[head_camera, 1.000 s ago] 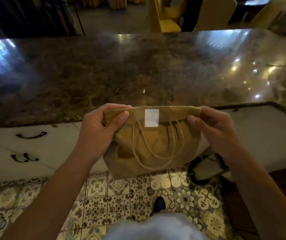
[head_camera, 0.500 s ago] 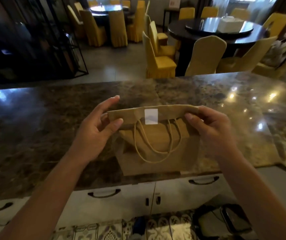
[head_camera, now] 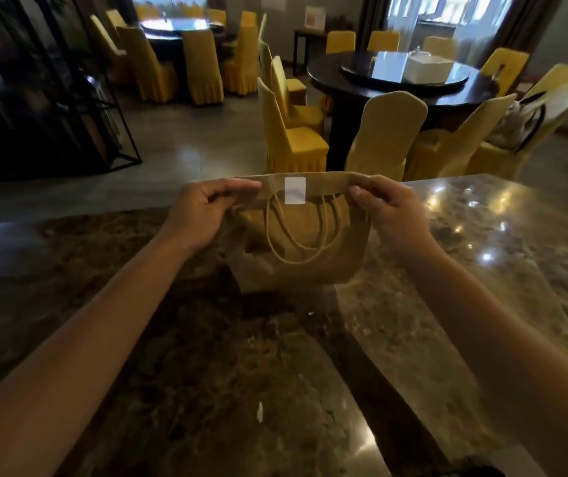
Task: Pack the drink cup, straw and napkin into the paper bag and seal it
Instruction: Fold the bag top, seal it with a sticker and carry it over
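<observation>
A brown paper bag (head_camera: 296,266) stands on the dark marble counter (head_camera: 206,356), its top folded over and held down by a white sticker (head_camera: 295,190). Two twine handles hang down its near face. My left hand (head_camera: 203,211) pinches the left end of the folded top. My right hand (head_camera: 385,211) pinches the right end. The cup, straw and napkin are not visible; the bag's inside is hidden.
A small white scrap (head_camera: 259,412) lies on the counter near me. Beyond the counter are yellow-covered chairs (head_camera: 292,132), a dark round table (head_camera: 403,80) with a white box, and a black metal rack (head_camera: 52,98) at the left.
The bag went from held over the floor in front of the cabinets to standing on the counter, farther from me. Both hands stayed on the folded top; the view tilted up.
</observation>
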### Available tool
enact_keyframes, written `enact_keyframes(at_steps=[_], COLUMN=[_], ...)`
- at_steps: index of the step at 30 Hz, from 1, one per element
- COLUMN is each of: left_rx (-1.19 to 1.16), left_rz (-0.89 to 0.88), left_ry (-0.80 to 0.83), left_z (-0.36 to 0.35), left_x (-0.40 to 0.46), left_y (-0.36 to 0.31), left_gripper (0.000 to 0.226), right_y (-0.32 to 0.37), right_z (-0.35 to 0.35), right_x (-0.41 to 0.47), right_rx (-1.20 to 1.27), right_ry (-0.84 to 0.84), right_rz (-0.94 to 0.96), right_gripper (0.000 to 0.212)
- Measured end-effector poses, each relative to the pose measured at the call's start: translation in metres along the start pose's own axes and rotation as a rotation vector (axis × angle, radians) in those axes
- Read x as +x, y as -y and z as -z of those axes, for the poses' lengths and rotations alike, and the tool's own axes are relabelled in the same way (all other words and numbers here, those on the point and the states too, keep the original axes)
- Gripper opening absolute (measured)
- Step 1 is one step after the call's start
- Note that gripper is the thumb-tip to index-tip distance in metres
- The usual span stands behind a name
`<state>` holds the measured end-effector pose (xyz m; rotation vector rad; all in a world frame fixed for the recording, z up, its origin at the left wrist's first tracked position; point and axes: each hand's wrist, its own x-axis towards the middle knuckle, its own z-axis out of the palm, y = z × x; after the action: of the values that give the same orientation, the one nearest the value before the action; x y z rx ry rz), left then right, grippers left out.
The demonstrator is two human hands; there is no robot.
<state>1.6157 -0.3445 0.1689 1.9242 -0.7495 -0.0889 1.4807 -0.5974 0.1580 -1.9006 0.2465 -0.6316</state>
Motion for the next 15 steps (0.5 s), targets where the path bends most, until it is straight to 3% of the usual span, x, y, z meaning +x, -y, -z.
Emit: enact_keyframes(at_steps=[6,11,15], left_rx=[-0.045,-0.065,-0.089], left_rz=[0.017,-0.017,0.009], left_ry=[-0.007,0.006,0.036], left_z=[-0.007,-0.017,-0.023], left_x=[0.074,0.099,0.098], left_y=[0.025,0.052,0.065], left_gripper=[0.032,0.048,0.038], right_y=[-0.024,-0.039,-0.055], right_z=[-0.01,-0.014,-0.019], right_x=[0.065,0.079,0.08], right_rx=[-0.042,-0.055,-0.058], right_ry=[-0.051,-0.05,0.026], right_rz=[-0.062,-0.067,-0.16], right_gripper=[0.018,0.014,0.022])
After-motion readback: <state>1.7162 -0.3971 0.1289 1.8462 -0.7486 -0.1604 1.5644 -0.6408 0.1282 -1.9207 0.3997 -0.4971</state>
